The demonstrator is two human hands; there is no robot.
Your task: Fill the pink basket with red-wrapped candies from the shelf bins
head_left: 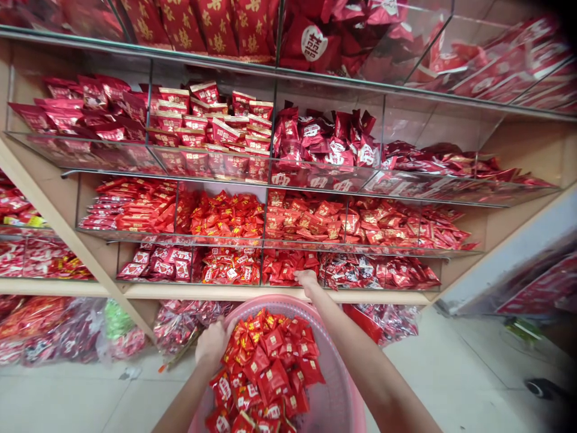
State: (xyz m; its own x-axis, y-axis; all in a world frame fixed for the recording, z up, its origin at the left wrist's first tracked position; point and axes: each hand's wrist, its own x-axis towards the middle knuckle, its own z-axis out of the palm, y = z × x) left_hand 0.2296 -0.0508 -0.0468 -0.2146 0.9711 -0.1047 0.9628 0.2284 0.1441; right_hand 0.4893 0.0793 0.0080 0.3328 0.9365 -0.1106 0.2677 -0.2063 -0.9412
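A pink plastic basket (349, 385) with a perforated rim stands in front of me, heaped with small red wrapped packets (273, 379), some with yellow or white print. My left hand (211, 343) is closed over the basket's left rim. Stretched over the far rim, my right hand (307, 280) is at the front of a bottom-row shelf bin of plain red packets (283, 266). Its fingers are small and blurred against the packets, so I cannot make out whether they grip one.
A wooden shelf unit (189, 292) with clear glass dividers (268, 174) holds rows of red packets. Plastic bags of packets (385, 322) lie beneath it on the tiled floor (469, 373). A dark object (541, 388) lies at the right.
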